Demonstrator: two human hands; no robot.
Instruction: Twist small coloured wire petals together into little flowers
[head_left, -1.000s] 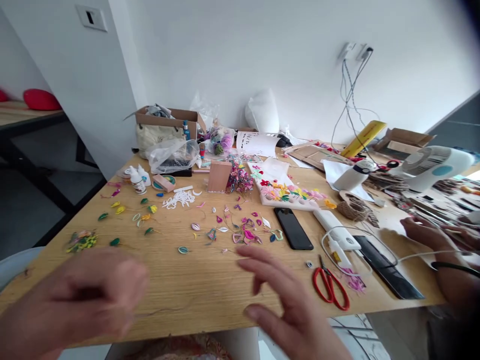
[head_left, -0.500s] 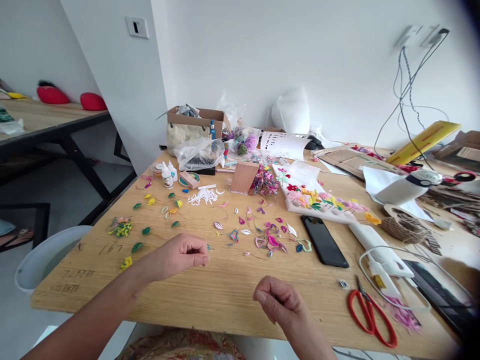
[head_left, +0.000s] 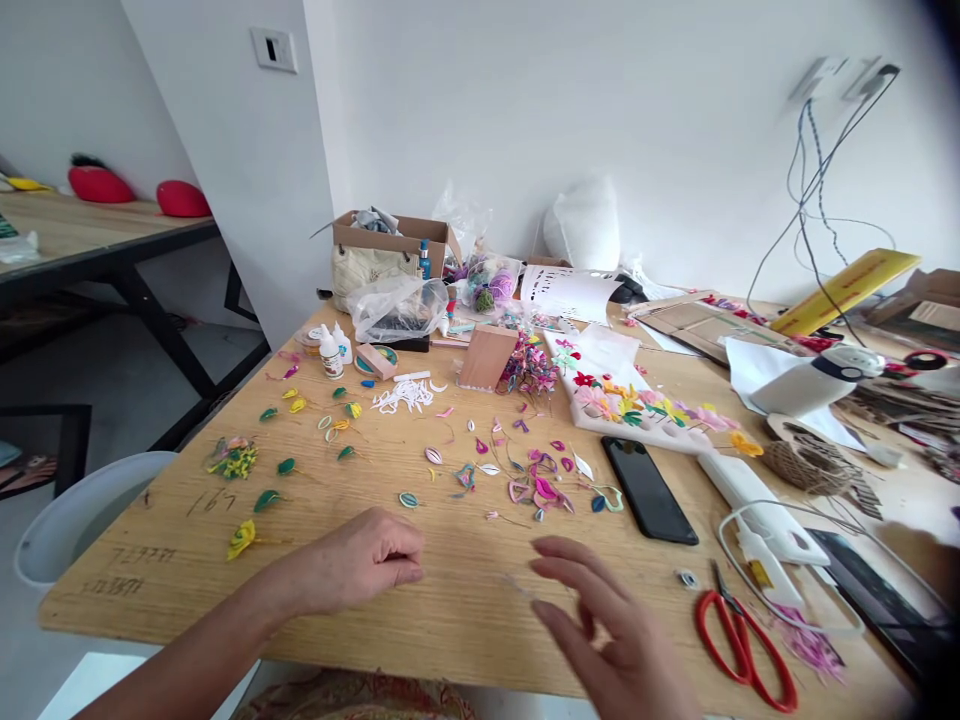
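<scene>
My left hand rests low on the wooden table with its fingers curled in together; what they hold, if anything, is hidden. To its right, my right hand hovers over the table's near edge, fingers stretched out and apart, holding nothing. A thin pale strip lies on the wood between the two hands. Just beyond them, small coloured quilled paper shapes are scattered about, with a teal one nearest my left hand.
A black phone and red scissors lie to the right. Further back are a white board with paper flowers, a wooden block, glue bottles, a cardboard box and twine. A white chair stands at the left.
My right hand has gone from a closed pinch to spread fingers and dropped nearer the table's edge. My left hand has slid back towards me, still curled. The view has tilted slightly.
</scene>
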